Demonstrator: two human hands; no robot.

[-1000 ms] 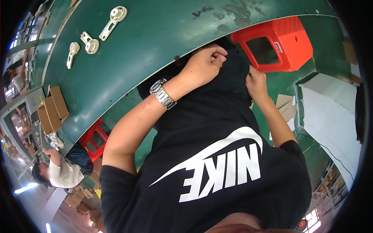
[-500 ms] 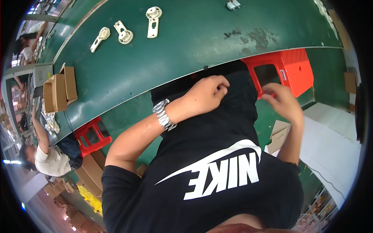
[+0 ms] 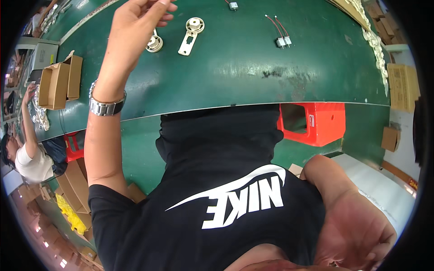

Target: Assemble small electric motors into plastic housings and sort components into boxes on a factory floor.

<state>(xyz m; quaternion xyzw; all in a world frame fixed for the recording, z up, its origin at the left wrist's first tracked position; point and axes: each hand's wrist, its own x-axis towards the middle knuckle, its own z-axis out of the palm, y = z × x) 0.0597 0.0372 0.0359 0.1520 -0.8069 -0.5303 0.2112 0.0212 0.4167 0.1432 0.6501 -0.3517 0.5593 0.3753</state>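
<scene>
My left hand (image 3: 138, 27) is raised over the green table (image 3: 217, 72) at upper left, fingers loosely bent, nothing visible in them. A metal-band watch (image 3: 107, 107) circles that wrist. Beside the hand lies a cream plastic part (image 3: 187, 43) with a round, spoked end and a flat slotted arm. Another such part (image 3: 155, 44) is half hidden behind the hand. My right hand (image 3: 357, 228) is raised close to the camera at lower right, palm showing and empty; its fingers bend loosely and are partly cut off by the lower edge.
Two small motors (image 3: 280, 42) with red wires lie on the table, another motor (image 3: 233, 6) farther back. Open cardboard boxes (image 3: 53, 86) stand at left, near a co-worker (image 3: 31, 158). A red stool (image 3: 323, 124) is under the table's front edge. Cream parts (image 3: 375, 43) line the right side.
My left hand has gone from my lap up and left over the table. My right hand has swung from beside the stool to lower right, close to the camera. The view has shifted.
</scene>
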